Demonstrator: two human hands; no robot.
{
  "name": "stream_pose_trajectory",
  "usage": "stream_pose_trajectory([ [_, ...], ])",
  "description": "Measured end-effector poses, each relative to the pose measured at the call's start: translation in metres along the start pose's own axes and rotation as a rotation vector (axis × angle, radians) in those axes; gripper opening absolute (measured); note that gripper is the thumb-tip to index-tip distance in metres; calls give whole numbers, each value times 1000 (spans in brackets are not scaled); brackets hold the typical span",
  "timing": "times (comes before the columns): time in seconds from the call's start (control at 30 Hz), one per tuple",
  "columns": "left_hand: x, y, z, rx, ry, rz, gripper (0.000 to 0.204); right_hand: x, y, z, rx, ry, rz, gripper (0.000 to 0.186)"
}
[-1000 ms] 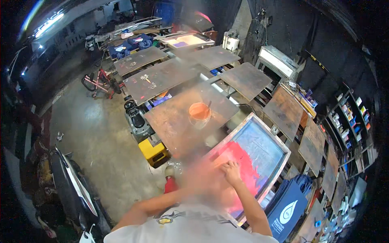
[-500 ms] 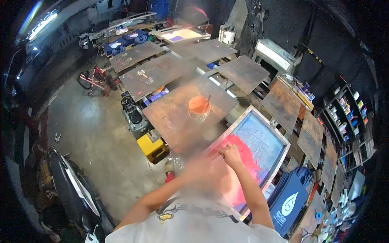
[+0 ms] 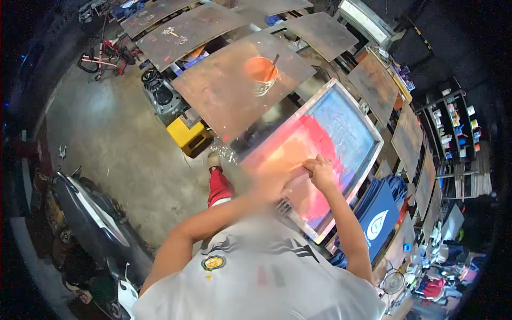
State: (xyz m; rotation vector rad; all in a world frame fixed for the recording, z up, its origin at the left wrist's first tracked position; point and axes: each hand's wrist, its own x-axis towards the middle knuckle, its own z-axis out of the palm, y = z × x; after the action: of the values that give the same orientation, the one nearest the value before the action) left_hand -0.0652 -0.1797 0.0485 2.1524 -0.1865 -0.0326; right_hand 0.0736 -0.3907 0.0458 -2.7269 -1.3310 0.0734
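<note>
A wooden-framed printing screen point(image 3: 368, 162) lies aslant in front of me, its blue mesh partly covered with red and orange ink point(image 3: 312, 133). My right hand point(image 3: 320, 172) is over the inked part, fingers curled down and closed on something thin that I cannot make out. My left hand point(image 3: 269, 184) is beside it at the near left of the screen, smeared by blur, so its fingers do not show. Beyond the screen, an orange-stained tub point(image 3: 261, 74) with a stick in it stands on a brown board point(image 3: 213, 88).
Dark blue printed fabric pieces point(image 3: 380, 210) are stacked right of the screen. More flat boards point(image 3: 320, 34) stretch away behind. On the floor at left are a yellow box point(image 3: 186, 133), a grey machine point(image 3: 162, 101) and a motorbike point(image 3: 98, 218). A shelf point(image 3: 453, 128) stands at far right.
My view has tipped downward, so the screen and tub appear higher. My right hand has come nearer to my body along the screen. A red-clothed leg shows more fully.
</note>
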Motion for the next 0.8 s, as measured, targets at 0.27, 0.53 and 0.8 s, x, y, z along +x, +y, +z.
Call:
stream_pose_trajectory([
  [0.27, 21, -25, -61, 18, 137, -104, 30, 82, -4, 13, -12, 129, -28, 18],
  [0.53, -19, -19, 4, -69, 137, 12, 36, 16, -17, 15, -77, 76, -112, 20],
  [0.8, -4, -2, 28, -98, -115, -17, 37, -33, 0, 8, -137, 74, -47, 20],
])
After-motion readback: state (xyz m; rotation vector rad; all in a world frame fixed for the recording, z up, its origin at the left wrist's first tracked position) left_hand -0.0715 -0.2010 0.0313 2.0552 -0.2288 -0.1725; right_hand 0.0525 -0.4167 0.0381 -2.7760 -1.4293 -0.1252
